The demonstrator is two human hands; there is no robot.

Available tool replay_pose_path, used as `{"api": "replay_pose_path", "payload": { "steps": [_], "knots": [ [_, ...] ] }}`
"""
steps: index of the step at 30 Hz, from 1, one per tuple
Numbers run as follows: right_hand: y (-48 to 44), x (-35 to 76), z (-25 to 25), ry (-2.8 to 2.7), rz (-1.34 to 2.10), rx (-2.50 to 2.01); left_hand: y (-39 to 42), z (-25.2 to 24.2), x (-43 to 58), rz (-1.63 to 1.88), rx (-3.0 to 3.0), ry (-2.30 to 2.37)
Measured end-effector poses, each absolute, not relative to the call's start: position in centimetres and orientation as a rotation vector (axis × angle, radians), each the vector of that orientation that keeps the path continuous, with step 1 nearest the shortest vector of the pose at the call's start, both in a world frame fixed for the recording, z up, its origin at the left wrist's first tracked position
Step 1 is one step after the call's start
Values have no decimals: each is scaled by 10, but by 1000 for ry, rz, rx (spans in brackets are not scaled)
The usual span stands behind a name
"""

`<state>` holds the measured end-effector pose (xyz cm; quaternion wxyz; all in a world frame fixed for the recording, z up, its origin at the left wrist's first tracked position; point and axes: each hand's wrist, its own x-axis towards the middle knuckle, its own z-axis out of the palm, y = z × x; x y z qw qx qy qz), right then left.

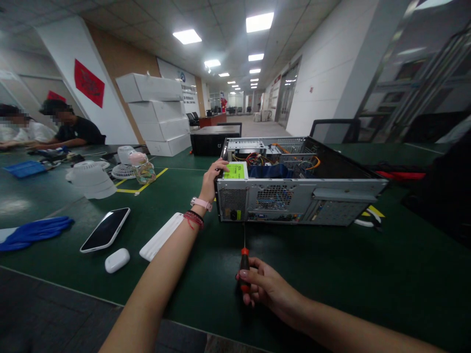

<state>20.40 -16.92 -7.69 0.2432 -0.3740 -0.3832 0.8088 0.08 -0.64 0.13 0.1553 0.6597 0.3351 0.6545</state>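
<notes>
White wall (pixel 320 73), glowing ceiling lights (pixel 259 22), grey floor (pixel 247 127), green table (pixel 312 264)

A phone (pixel 105 230) lies near a blue glove (pixel 35 233).

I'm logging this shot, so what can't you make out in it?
All in the head view:
Screwdriver: tip too small to tell whether it touches the computer case.
Left hand: its palm is hidden by the back of the hand.
Green label: print too small to read.
White flat item: partly hidden by the left forearm.
Blue glove: cut off by the left picture edge.
</notes>
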Motion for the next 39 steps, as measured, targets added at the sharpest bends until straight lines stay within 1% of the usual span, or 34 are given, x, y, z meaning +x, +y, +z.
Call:
{"api": "replay_pose_path", "payload": {
  "steps": [14,28,34,39],
  "knots": [
    [-169,203,-78,-1093,2236,-875,-5,0,0,1877,1882,971],
    [-170,203,-82,-1120,2209,-860,-7,2,2,1879,1881,965],
    [-175,205,-87,-1231,2228,-765,-3,0,0,1883,1887,974],
    [-175,200,-82,-1346,2167,-670,-5,1,2,1873,1886,958]
  ]
}}
